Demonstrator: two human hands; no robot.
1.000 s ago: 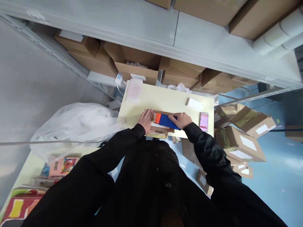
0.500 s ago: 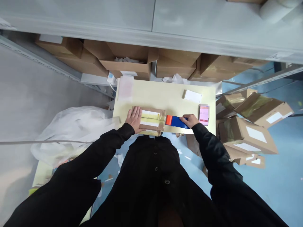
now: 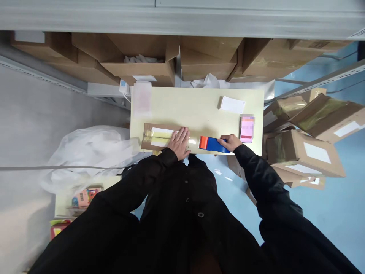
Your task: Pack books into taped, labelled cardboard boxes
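Note:
My left hand (image 3: pixel 179 143) lies flat on the right end of a small cardboard box (image 3: pixel 148 137), its fingers stretched out together. The box has a white label and shiny yellowish tape across its top, and sits along the table's near edge. To its right, my right hand (image 3: pixel 230 143) is wrapped round a blue tape dispenser (image 3: pixel 212 144) with an orange end, which points left at the box. A gap separates that orange end from the box, and a bright glint shows in it. Whether a strip of tape spans the gap, I cannot tell.
A phone (image 3: pixel 246 131) and a stack of white labels (image 3: pixel 232 104) lie on the pale table (image 3: pixel 182 104). A translucent sheet (image 3: pixel 142 99) is at its left corner. Open cartons (image 3: pixel 139 70) fill the shelf behind. Taped boxes (image 3: pixel 316 152) are piled right; plastic wrapping (image 3: pixel 91 148) hangs left.
The box has shifted left along the table, away from the dispenser's orange end. My left hand has gone from the box's left end to its right end. My right hand keeps hold of the dispenser.

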